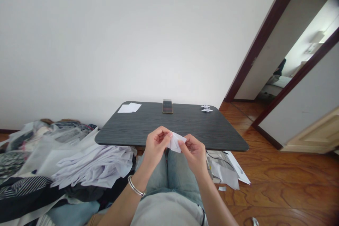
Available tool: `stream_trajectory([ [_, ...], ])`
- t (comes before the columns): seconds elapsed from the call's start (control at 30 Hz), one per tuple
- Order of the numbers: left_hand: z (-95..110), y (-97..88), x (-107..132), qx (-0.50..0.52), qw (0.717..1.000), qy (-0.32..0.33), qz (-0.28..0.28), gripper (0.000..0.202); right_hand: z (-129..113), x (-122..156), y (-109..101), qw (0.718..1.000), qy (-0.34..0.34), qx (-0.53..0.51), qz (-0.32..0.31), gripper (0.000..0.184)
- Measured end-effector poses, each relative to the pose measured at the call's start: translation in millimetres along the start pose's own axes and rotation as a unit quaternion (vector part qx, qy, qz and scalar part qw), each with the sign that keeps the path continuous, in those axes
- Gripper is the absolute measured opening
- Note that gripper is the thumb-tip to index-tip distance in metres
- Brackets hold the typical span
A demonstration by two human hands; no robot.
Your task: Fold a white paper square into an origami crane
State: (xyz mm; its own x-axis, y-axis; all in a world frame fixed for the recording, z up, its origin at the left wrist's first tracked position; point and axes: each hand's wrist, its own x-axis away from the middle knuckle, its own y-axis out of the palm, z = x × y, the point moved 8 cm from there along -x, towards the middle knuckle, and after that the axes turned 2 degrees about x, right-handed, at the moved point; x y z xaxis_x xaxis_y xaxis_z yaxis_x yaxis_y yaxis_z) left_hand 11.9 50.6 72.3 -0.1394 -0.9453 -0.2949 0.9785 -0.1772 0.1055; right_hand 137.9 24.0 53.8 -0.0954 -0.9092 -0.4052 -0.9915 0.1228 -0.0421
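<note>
- Above the denim knees (166, 171), just short of the near edge of a dark wood-grain table (190, 123): a small folded white paper (176, 143), held up between both hands.
- Long axis of the paper: slanting, roughly from upper right to lower left, as far as the fingers allow a view.
- Left hand (156, 144): thumb and fingers closed in a narrow pinch on the paper's left side; a silver bangle (135, 185) on the wrist.
- Right hand (193, 153): right fingertips (182, 144) pressed narrowly on the paper's right side.
- Paper touching both hands, with neither clearly nearer.
- Well apart from the hands, on the table: a smartphone (167, 106), two white origami cranes (206, 108) and loose white sheets (129, 107).
- Beside the knees: heaped clothes (92, 166) on the left, crumpled papers (225, 171) on the wooden floor (278, 183) on the right.
</note>
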Motion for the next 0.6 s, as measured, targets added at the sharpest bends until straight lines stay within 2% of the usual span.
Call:
stream_trajectory([
  [0.6,2.2,-2.3,0.6,-0.017,0.999,0.029,0.002,0.033,5.6,-0.8,1.1,0.999,0.018,-0.034,0.003,0.027],
])
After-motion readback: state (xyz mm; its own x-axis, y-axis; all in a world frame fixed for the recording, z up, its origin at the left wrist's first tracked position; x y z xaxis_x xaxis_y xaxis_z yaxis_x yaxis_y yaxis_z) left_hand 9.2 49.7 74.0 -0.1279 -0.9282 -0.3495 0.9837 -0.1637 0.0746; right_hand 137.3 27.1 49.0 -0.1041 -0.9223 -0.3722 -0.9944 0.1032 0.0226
